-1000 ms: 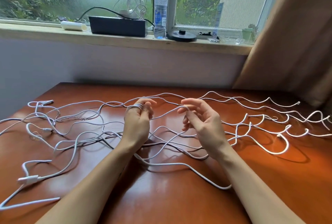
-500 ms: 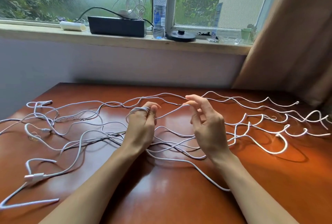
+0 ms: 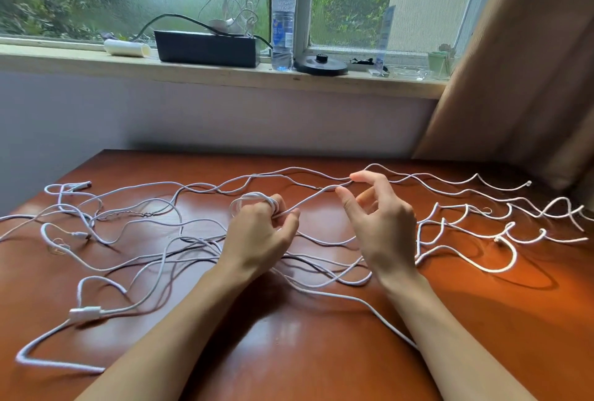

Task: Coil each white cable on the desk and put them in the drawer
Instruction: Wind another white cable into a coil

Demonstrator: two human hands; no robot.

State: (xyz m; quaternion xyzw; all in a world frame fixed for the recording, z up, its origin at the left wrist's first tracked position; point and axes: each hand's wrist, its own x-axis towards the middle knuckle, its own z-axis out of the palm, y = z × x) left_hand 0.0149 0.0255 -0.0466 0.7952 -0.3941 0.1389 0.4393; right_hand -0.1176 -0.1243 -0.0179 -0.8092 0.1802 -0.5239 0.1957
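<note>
1. A glossy red-brown desk (image 3: 289, 352) fills the lower view, pushed against a pale wall under a window. On the windowsill (image 3: 96, 61), toward 12 o'clock, stand a black box (image 3: 205, 48), a water bottle (image 3: 283, 24) and a flat black disc (image 3: 321, 63); a brown curtain (image 3: 530, 63) hangs at 2 o'clock.
2. White cables (image 3: 144, 240) sprawl in loose waves across the desk from 9 o'clock to 3 o'clock, crossing one another under both wrists.
3. The left hand (image 3: 257, 240) is curled closed, with several turns of cable (image 3: 316, 197) wound around its fingertips (image 3: 273, 204) at the 12 o'clock side of the fist.
4. From that coil the cable rises as a taut straight run toward 2 o'clock, its long axis slanting up and right.
5. The right hand (image 3: 382, 227) pinches this run between thumb and forefinger at its upper end; the other fingers are spread loosely and hold nothing.
6. Beyond the pinch, the cable continues toward 3 o'clock in waves along the desk.
</note>
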